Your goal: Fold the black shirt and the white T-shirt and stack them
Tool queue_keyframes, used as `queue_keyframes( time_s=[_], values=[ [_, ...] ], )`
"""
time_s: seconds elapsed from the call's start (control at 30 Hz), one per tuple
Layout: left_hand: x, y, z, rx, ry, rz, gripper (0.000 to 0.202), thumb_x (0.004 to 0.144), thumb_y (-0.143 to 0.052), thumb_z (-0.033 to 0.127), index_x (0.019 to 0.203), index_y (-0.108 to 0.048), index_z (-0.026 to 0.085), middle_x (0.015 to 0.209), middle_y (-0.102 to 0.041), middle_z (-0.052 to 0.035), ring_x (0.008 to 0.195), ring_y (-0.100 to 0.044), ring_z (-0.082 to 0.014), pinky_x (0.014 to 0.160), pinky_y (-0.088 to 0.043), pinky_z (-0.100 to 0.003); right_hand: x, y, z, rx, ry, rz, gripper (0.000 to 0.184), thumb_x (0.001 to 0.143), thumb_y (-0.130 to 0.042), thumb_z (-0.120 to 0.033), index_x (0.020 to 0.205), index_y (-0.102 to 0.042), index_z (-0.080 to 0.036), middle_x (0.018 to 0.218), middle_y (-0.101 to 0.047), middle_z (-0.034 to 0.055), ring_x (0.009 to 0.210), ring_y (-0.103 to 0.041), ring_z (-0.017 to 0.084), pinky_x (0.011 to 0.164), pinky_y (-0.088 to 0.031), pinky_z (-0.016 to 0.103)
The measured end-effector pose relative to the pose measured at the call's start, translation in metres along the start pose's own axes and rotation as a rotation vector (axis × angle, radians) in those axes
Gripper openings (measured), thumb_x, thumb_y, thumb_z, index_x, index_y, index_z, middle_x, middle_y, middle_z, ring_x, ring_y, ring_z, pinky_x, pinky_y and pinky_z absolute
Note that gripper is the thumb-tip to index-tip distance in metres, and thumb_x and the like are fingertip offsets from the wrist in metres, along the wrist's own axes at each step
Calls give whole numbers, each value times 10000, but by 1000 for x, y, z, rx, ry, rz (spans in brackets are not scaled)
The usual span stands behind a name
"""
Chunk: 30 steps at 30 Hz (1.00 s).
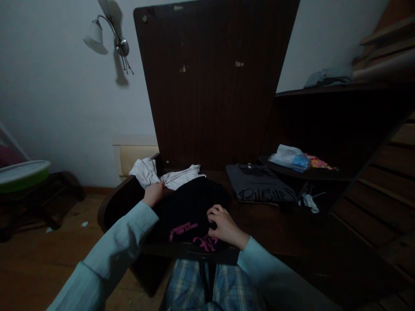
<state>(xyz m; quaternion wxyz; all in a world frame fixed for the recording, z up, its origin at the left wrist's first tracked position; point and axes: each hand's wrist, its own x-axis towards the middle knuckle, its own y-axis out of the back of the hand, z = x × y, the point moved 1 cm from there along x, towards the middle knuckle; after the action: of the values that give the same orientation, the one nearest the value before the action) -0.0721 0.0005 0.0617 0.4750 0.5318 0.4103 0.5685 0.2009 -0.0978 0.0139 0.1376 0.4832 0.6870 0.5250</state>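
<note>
Head view: the left hand (pixel 154 194) has its fingers closed on the white cloth (pixel 183 176), which bunches at the fingertips along the far left edge of the black garment (pixel 191 203). The right hand (pixel 223 222) lies on the black garment's right side with fingers curled; whether it grips the fabric, I cannot tell. The black garment spreads between and beneath the two hands on the dark tabletop (pixel 259 222), its pink lettering and pink print toward the person, just left of the right hand and below it. The white cloth lies beyond the garment, reaching to both sides of the left hand. Farther right, apart from the right hand, a folded grey shirt (pixel 262 185) with dark lettering rests flat. Beyond it, a low shelf (pixel 340 174) carries a plastic packet (pixel 290 159). A tall dark panel (pixel 210 95) stands upright behind the clothes.
</note>
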Motion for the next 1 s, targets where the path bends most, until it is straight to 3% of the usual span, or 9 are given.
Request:
queue_keyframes(
  time_s=[0.13,0.27,0.33,0.43,0.53,0.63,0.73,0.83,1.0],
  values=[
    [24,-24,-35,-23,24,-34,281,647,-565,253,912,-579,160,985,-627,-159,957,-585,-290,778,-444,-363,-19,20,27,100,8,11,210,561,-607,-107,521,-419,-191,869,-571,23,919,-439,198,760,-386,306],
    [41,-32,-43,-88,59,-14,408,660,-532,297,1024,-535,113,1080,-587,-195,1028,-549,-297,814,-431,-371,-29,31,44,216,41,13,255,544,-548,-65,500,-336,-199,795,-549,19,857,-445,186,750,-378,308],
    [43,-35,-33,-134,47,-17,341,716,-476,297,995,-556,119,1064,-600,-191,1005,-563,-292,814,-428,-375,-27,32,47,256,46,15,247,542,-522,-82,506,-311,-205,750,-525,14,821,-439,183,737,-369,310],
    [39,-43,-2,-232,-66,-67,278,797,-401,328,928,-603,190,1030,-642,-111,968,-589,-237,808,-433,-314,-19,32,50,330,33,9,238,544,-487,-123,499,-270,-210,647,-444,-5,755,-417,175,704,-351,301],
    [33,-52,34,-344,-178,-131,348,831,-363,397,1004,-595,204,1032,-654,-75,938,-605,-191,789,-444,-258,-12,35,56,452,-6,-65,226,549,-472,-168,469,-264,-207,573,-363,-24,692,-399,163,675,-345,291],
    [31,-59,59,-511,-244,-178,436,794,-417,483,1053,-582,175,1049,-650,-87,922,-610,-199,769,-461,-258,-12,41,64,669,-72,-127,207,570,-468,-210,448,-301,-201,553,-371,-29,643,-421,151,644,-361,280],
    [31,-65,70,-644,-290,-166,450,734,-510,493,1035,-591,168,1090,-632,-98,988,-585,-221,822,-449,-286,-17,48,70,908,-187,-77,140,576,-465,-219,480,-366,-198,585,-436,-24,655,-475,152,661,-389,282],
    [33,-73,73,-615,-303,-113,344,700,-575,423,942,-623,184,1129,-614,-98,1077,-538,-233,909,-402,-307,-21,51,70,1061,-309,-60,54,573,-440,-207,534,-403,-203,624,-482,-17,680,-510,156,708,-404,292],
    [56,-84,75,-583,-237,-55,198,737,-533,310,853,-630,182,1095,-631,-94,1078,-539,-215,931,-383,-316,-27,47,68,1050,-393,-26,22,603,-390,-211,581,-393,-212,684,-503,12,746,-526,174,757,-408,303]
  ],
)
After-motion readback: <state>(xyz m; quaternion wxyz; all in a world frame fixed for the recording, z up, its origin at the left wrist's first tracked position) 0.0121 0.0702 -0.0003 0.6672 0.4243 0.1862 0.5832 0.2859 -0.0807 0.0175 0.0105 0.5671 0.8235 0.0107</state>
